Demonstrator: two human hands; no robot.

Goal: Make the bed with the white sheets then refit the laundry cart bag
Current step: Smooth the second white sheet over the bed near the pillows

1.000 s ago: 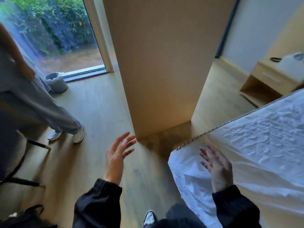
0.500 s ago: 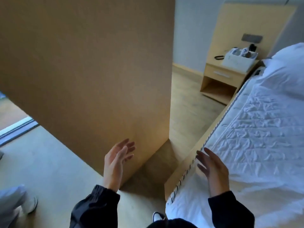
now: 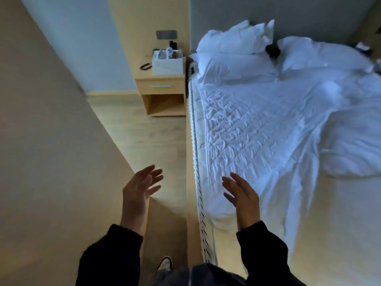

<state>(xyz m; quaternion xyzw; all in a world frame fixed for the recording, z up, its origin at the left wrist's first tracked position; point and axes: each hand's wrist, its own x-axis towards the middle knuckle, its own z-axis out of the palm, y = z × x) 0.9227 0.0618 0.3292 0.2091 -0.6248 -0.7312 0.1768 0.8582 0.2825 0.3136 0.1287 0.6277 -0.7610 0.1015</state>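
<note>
A bed fills the right side, its mattress partly bare at the near right. A rumpled white sheet lies over the quilted pad and bunches toward the far right. White pillows are piled at the head. My left hand hangs over the floor beside the bed, fingers spread, holding nothing. My right hand hovers just above the sheet's near left edge, fingers straight, empty. No laundry cart is in view.
A tall wooden panel stands close on the left, leaving a narrow strip of wooden floor along the bed. A wooden nightstand with a white box on top sits at the bed's head.
The view has swung right from the window and the other person to the whole bed. Both hands stay raised and empty, the right now over the sheet's edge.
</note>
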